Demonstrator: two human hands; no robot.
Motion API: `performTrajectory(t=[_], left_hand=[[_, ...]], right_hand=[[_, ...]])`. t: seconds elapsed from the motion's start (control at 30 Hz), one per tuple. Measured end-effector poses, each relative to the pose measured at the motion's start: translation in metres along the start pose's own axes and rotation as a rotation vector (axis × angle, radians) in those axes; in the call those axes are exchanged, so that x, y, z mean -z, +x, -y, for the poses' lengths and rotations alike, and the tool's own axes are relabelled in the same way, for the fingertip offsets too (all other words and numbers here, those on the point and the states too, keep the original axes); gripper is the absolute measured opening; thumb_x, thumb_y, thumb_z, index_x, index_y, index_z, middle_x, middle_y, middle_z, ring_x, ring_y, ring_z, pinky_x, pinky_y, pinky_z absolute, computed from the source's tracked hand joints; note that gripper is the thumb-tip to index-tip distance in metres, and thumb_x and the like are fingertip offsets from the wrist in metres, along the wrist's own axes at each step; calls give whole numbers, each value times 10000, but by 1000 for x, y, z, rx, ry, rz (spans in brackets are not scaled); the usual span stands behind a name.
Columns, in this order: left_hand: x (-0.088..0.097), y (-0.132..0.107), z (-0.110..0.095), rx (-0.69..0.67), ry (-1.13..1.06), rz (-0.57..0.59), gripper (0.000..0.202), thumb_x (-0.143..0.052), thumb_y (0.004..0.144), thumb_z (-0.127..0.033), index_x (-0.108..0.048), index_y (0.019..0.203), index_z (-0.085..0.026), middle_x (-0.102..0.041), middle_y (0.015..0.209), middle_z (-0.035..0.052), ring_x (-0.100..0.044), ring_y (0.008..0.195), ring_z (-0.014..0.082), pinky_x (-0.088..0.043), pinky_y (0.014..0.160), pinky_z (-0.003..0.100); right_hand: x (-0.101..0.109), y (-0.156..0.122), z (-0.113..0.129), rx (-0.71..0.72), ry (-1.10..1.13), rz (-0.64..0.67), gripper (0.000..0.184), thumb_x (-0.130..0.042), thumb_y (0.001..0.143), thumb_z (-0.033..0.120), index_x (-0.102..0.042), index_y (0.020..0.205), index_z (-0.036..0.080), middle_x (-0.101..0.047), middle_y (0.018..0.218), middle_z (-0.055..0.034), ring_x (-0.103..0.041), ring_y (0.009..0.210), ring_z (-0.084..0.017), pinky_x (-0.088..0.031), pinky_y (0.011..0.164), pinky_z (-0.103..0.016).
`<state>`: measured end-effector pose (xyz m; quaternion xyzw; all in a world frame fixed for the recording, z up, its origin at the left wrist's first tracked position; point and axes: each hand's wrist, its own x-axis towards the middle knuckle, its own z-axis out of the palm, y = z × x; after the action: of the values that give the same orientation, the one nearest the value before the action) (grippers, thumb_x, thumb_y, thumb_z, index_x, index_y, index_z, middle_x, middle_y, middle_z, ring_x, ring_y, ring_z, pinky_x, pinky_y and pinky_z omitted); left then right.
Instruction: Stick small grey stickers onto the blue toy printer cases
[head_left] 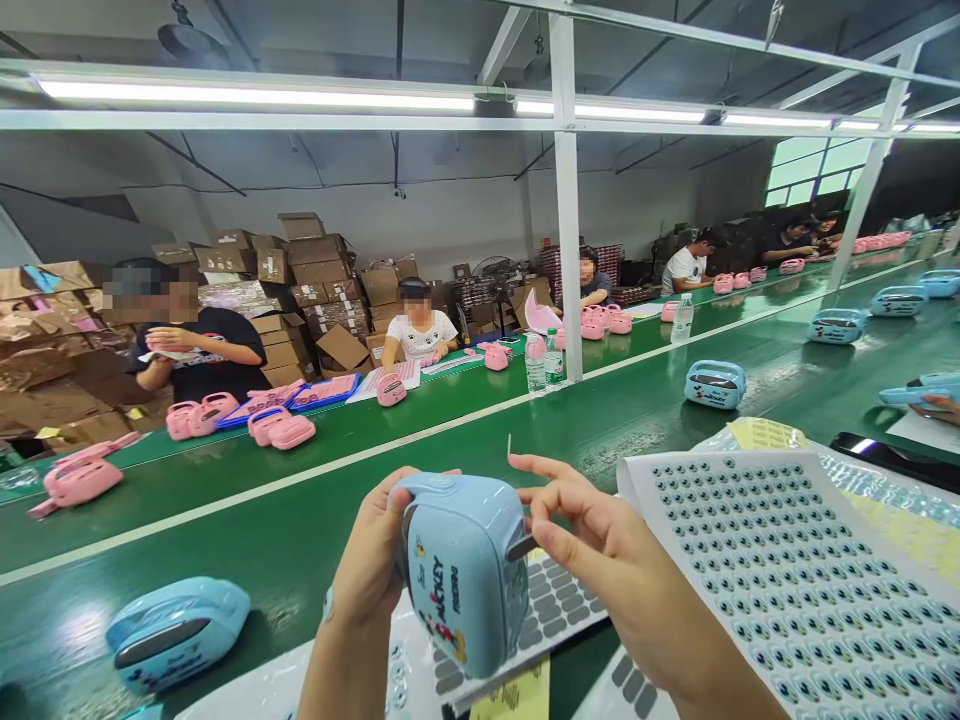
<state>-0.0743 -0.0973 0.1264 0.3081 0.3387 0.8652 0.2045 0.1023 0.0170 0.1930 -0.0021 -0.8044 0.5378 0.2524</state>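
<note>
My left hand (369, 560) grips a light-blue plastic device (461, 570) with a Mickey print, held upright in front of me. My right hand (592, 545) is against the device's right side; its thumb presses a small grey sticker at the edge, and the index finger points left, with a thin pin-like piece sticking up at its tip. Under the device lies a sheet of grey oval stickers (551, 605). A large sheet of small round stickers (787, 570) lies to the right.
Another blue device (174, 630) rests on the green conveyor belt (315, 520) at lower left; more blue ones (714, 384) ride the belt to the right. Across the belt, several seated people handle pink devices (281, 430). Water bottles (535, 362) stand by a white post (568, 200).
</note>
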Motion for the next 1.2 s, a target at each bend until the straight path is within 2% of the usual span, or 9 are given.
performTrajectory(t=[0.13, 0.23, 0.37, 0.57, 0.77, 1.03, 1.2], left_hand=[[0, 0, 1, 3, -9, -2, 560, -878, 490, -596, -620, 712, -151, -723, 843, 81, -633, 669, 174, -470, 556, 200], [-2, -1, 1, 8, -12, 3, 559, -879, 490, -593, -615, 698, -147, -722, 827, 85, -645, 669, 186, -470, 551, 202], [-3, -2, -1, 5, -15, 6, 559, -891, 474, -580, -617, 690, -143, -720, 802, 91, -640, 662, 186, -478, 551, 208], [-2, 0, -1, -5, 6, -10, 572, -884, 476, -597, -620, 694, -138, -726, 839, 106, -617, 642, 164, -465, 535, 195], [-5, -3, -4, 5, -15, -13, 589, -906, 436, -577, -619, 674, -121, -721, 835, 113, -601, 613, 154, -465, 521, 198], [-7, -3, -6, -8, -9, -39, 585, -909, 431, -570, -647, 697, -119, -718, 829, 110, -638, 674, 191, -507, 566, 225], [-7, -4, -5, -9, 2, -44, 580, -902, 441, -579, -678, 720, -123, -719, 840, 99, -623, 648, 172, -501, 552, 222]], right_hand=[[1, 0, 1, -1, 14, 7, 315, -634, 899, 447, -547, 716, 206, -477, 1417, -75, -324, 1416, -266, -365, 1059, -436], [1, 0, 1, -23, 8, -2, 313, -634, 897, 450, -559, 721, 203, -443, 1448, -62, -358, 1393, -280, -361, 1054, -465], [0, 1, 2, -19, 2, -5, 294, -636, 898, 421, -563, 719, 200, -445, 1436, -67, -326, 1411, -286, -356, 1063, -461], [-4, 0, -1, -8, 27, -42, 245, -642, 892, 400, -590, 753, 205, -426, 1465, -61, -469, 1305, -283, -379, 1060, -448], [-8, 0, 0, -16, -6, -81, 263, -653, 874, 435, -594, 757, 207, -437, 1451, -64, -461, 1314, -294, -399, 1054, -434], [-11, -1, -4, 45, -81, -148, 265, -644, 875, 437, -599, 752, 207, -457, 1426, -65, -556, 1201, -240, -507, 914, -319], [-15, -3, -6, 71, -84, -185, 242, -623, 889, 414, -593, 763, 210, -434, 1439, -41, -623, 1070, -192, -547, 791, -262]])
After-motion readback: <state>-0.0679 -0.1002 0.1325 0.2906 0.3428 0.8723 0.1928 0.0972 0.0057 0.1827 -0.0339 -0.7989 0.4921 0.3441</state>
